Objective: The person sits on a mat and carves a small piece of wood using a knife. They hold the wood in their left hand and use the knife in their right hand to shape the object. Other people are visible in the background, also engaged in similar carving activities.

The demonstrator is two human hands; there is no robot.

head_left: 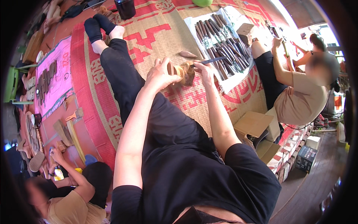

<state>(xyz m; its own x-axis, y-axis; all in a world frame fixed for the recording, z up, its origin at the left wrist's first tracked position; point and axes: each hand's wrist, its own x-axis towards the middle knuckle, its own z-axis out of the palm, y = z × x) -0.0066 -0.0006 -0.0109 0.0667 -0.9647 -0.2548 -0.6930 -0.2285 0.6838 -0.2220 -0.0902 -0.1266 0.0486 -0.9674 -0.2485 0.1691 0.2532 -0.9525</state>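
Observation:
My left hand [160,75] is closed around a small brown wood carving [185,73], thumb on its near side and fingers over the top. The carving is held above the woven mat, over my outstretched legs. In my right hand [205,71] is a slim dark flat carving tool [216,59], pinched between thumb and fingers. One end of it meets the carving's right side; the other sticks out to the right. Its exact kind I cannot make out. A pointed brown wooden piece [188,54] lies on the mat just beyond my hands.
Several wood-handled chisels [223,46] lie on a white cloth at the far right. A wooden block [246,31] and a person [298,89] are beside them. An opened cardboard box [253,124] stands near my right elbow. Another person [74,194] works at lower left, near a pink sheet [61,71] with tools.

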